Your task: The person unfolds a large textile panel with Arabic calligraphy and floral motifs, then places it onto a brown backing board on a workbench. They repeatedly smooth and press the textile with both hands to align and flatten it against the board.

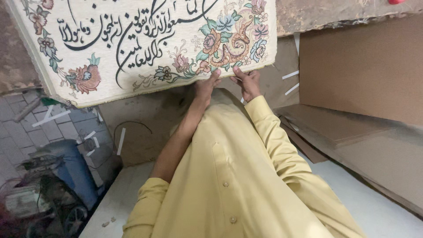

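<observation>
Cream woven cloth, dense and slightly nubby, makes up the tapestry (145,44) I hold in front of me, its near edge bound with a thin pale border. Black flowing script runs across it, and flowers in pink, rust, blue and green curl around the corners. My left hand (207,86) pinches the lower edge, fingers closed on the fabric with the thumb on top; my right hand (248,83) grips the same edge just beside it, fingers curled tight over the hem. The panel lies tilted over brown cardboard sheets (361,66), flat and matte, some stacked at an angle. Below my yellow sleeves is the smooth white bench (379,211). A blue machine (70,169) sits on the grey tiled floor (17,132).
</observation>
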`<state>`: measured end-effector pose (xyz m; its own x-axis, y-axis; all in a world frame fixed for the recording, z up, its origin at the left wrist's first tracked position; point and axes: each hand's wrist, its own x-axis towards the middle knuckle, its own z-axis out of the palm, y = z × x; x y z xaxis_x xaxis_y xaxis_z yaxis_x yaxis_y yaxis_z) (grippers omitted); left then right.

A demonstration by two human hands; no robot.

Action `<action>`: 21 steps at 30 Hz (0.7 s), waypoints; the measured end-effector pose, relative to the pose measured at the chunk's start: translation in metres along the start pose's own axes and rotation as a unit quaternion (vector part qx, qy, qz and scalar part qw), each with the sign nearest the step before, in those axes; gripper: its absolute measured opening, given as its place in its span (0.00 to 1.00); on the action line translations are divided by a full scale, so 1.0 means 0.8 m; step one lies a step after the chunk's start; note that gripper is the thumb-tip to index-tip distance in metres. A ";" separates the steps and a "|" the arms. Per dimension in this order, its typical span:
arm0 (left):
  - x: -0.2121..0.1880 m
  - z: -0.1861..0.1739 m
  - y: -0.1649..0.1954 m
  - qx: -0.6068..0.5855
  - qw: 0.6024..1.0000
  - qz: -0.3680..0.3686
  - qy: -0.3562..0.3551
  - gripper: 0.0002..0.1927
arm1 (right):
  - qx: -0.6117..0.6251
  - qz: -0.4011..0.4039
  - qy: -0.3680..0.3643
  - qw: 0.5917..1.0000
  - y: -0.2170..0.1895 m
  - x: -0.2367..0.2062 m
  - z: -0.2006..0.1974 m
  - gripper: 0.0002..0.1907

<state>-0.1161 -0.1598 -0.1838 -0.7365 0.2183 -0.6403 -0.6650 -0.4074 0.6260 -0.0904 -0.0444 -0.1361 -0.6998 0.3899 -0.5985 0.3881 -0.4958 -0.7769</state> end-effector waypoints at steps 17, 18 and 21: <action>-0.004 0.010 0.003 0.001 1.000 0.013 0.026 0.30 | 0.130 -0.035 -0.025 0.991 -0.007 0.001 -0.025 0.16; -0.004 0.010 0.004 0.004 1.000 0.007 0.029 0.30 | 0.127 -0.033 -0.024 0.991 -0.007 0.001 -0.026 0.15; -0.005 0.010 0.007 0.012 0.999 0.007 0.029 0.31 | 0.155 -0.031 -0.027 0.987 -0.009 0.001 -0.031 0.13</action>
<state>-0.1175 -0.1555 -0.1741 -0.7376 0.1607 -0.6558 -0.6579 -0.3892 0.6447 -0.0791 -0.0215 -0.1362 -0.7500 0.3894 -0.5346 0.1475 -0.6895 -0.7091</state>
